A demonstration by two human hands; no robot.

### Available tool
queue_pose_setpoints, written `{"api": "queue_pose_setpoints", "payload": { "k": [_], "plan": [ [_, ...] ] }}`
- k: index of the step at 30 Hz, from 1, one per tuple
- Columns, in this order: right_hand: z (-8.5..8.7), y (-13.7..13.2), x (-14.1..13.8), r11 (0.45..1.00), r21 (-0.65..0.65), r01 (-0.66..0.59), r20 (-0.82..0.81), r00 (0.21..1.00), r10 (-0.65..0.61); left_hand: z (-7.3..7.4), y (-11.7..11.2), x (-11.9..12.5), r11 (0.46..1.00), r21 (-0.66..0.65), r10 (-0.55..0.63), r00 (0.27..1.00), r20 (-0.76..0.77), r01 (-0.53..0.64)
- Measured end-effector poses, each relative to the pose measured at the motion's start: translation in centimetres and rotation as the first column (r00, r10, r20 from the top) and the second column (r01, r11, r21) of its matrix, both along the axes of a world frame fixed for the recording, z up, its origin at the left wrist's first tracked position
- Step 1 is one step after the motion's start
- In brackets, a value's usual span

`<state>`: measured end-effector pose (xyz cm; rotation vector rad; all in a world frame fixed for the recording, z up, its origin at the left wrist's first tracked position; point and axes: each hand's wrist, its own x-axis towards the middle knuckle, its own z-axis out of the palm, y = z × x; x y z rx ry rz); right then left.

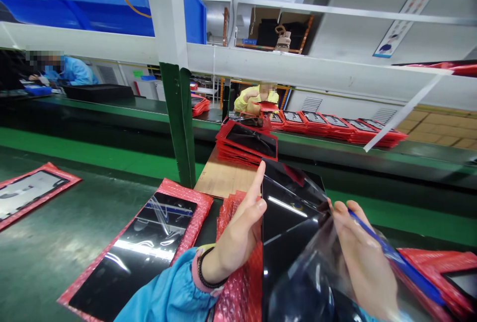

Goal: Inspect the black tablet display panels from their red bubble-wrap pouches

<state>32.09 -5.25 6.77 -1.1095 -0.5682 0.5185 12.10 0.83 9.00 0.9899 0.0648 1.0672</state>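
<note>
A black glass screen panel (285,212) is tilted up in front of me. My left hand (240,235) holds its left edge, the index finger stretched along the side and the thumb near the glass. Clear protective film (316,262) lies loose and creased over the panel's lower right part. At the right edge my right hand (363,252) pinches this film, fingertips close to the panel. Under my left wrist is a stack of red bubble-wrap sleeves (238,287). To the left, another black panel (145,237) lies on a red bubble-wrap sleeve (203,202).
A blue strip (406,267) runs behind my right hand, beside red sleeves (436,260). Ahead, stacked panels in red wrap (246,143) stand on a wooden board (212,175). A green post (179,128) rises left of it. Two people work across the benches.
</note>
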Motion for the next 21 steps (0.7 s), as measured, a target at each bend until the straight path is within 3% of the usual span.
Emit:
{"api": "queue_pose_setpoints", "payload": {
  "k": [3,6,12,15,18,21],
  "plan": [
    [0.7,-0.2,-1.0,0.998,-0.059,-0.007,-0.110,0.994,0.001,-0.1,-0.1,-0.1,1.000,-0.021,0.007,0.999,-0.045,-0.008],
    [1.2,-0.4,-1.5,0.995,-0.057,-0.080,-0.059,0.995,0.077,0.1,-0.1,0.0,0.998,-0.057,0.036,0.995,-0.089,-0.042],
    [0.0,-0.9,-0.8,0.970,-0.186,-0.155,-0.210,0.971,0.115,-0.1,0.4,0.4,0.991,-0.119,0.038,0.975,-0.221,-0.066],
    [-1.4,-0.7,-0.5,0.965,-0.190,-0.179,-0.299,0.947,0.117,-1.7,1.0,-1.0,0.961,-0.202,0.088,0.905,-0.417,-0.187],
    [-3.2,-0.4,-0.6,0.967,-0.180,-0.181,-0.318,0.941,0.116,-4.1,0.9,-3.7,0.903,-0.239,0.196,0.837,-0.511,-0.357],
    [-4.8,-0.1,-1.1,0.959,-0.159,-0.235,-0.305,0.936,0.178,-6.2,-0.1,-6.5,0.875,-0.292,0.170,0.808,-0.564,-0.387]
  ]
}}
